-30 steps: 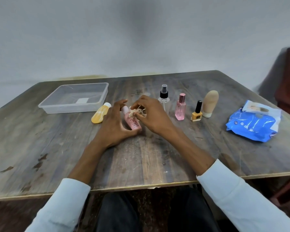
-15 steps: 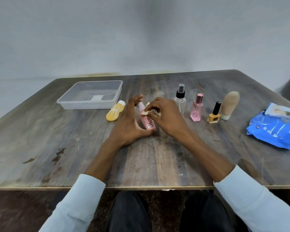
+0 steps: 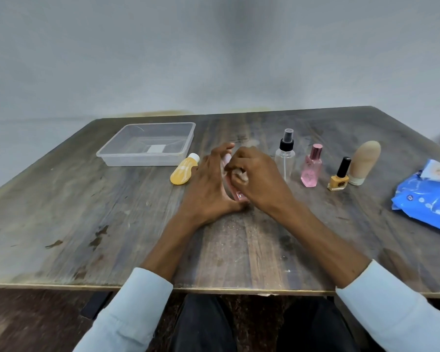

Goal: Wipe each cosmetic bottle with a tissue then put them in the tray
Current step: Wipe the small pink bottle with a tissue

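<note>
- My left hand (image 3: 208,184) holds the small pink bottle (image 3: 236,195) near the middle of the desk (image 3: 112,219), thumb at its lower end and fingers curled past its cap; my right hand (image 3: 257,179) pinches a crumpled tissue (image 3: 238,175) against the bottle's side; most of the bottle is hidden between my hands.
- Risk: the bottle is slim and gripped only at its ends; a hard rub could twist it out of my fingers and send it rolling towards the clear spray bottle (image 3: 285,158) at 2 o'clock, which looks easy to topple; the tissue is a small wad, so it may shed or slip off the surface, leaving patches unwiped.
- The bottle's long axis runs roughly from 5 o'clock to 11 o'clock, cap end away from me, base towards me; whether it rests on the desk or is lifted I cannot tell.
- The clear plastic tray (image 3: 148,146) sits at 10 o'clock with nothing in it but a white label; the yellow bottle (image 3: 183,170) lies on its side just in front of it.
</note>
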